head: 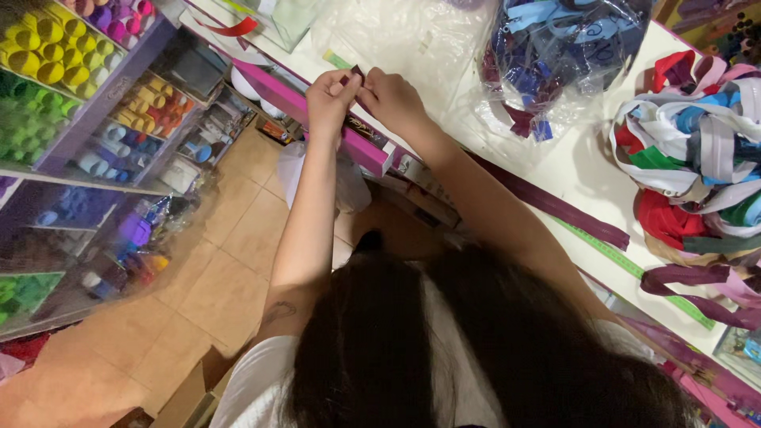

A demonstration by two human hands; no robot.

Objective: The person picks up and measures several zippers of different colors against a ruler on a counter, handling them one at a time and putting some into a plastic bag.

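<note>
Pinching the end of a dark maroon zipper tape (555, 208) between both hands at the counter's edge: left hand (331, 99) and right hand (392, 99) touching, fingers of each clamped together on the small dark tip between them. Trailing away behind the right hand along the white counter (571, 158) (just beside a green measuring tape (626, 265)). Lying beyond the right hand, a clear bag of blue zippers (559, 51).

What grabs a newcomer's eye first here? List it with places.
Both hands, left and right, pinch the end of a maroon zipper at the counter's edge. Colourful zipper rolls pile up at right. Shelves of bright thread spools fill the upper left.
</note>
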